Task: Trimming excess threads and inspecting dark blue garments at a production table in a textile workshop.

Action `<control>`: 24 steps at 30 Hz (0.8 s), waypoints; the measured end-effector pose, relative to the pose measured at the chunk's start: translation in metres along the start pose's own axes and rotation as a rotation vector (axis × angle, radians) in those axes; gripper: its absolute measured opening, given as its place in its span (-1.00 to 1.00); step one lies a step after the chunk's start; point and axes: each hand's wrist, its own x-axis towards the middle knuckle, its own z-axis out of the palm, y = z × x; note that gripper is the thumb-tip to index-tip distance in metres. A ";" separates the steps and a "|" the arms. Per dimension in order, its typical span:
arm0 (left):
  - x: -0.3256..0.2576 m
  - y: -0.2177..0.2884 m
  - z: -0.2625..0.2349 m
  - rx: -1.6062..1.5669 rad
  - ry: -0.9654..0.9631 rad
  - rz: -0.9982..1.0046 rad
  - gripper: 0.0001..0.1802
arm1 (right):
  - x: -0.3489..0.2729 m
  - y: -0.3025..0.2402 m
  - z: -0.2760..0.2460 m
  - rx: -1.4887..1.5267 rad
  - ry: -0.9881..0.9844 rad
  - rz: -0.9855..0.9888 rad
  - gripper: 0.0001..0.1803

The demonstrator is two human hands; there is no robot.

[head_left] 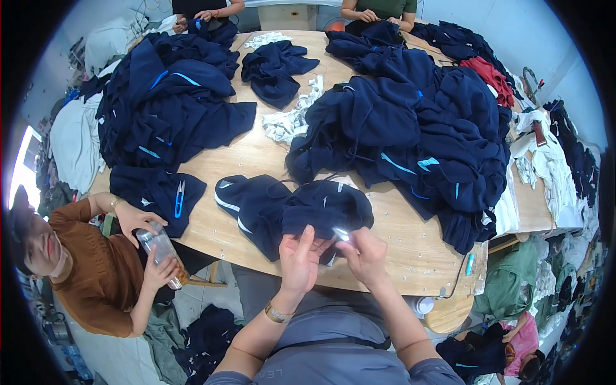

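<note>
bare forearms entering from lower centre of frame | left hand (299, 260), right hand (364, 255), no gloves | thin gold-coloured metal wristband (276, 314) on left wrist | short-sleeved grey-blue cloth shirt (333, 359) along bottom edge, dark strap across chest

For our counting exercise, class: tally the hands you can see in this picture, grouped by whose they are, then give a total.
Camera wearer's hands: 2, the left hand and right hand, both at the navy garment
Hands of the person in brown, on a clear bottle: 2
Hands of the two people at the far end of the wooden table: 4
Total: 8
</note>
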 end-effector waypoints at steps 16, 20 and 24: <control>-0.003 0.001 -0.005 -0.062 0.000 -0.158 -0.75 | 0.018 0.003 0.018 0.816 0.225 0.719 -0.90; -0.001 0.003 -0.003 -0.070 0.000 -0.145 -0.75 | 0.012 -0.001 0.013 0.726 0.199 0.684 -0.89; -0.001 0.000 0.002 -0.038 0.056 -0.121 -0.75 | 0.015 -0.009 0.018 0.577 0.071 0.482 -0.89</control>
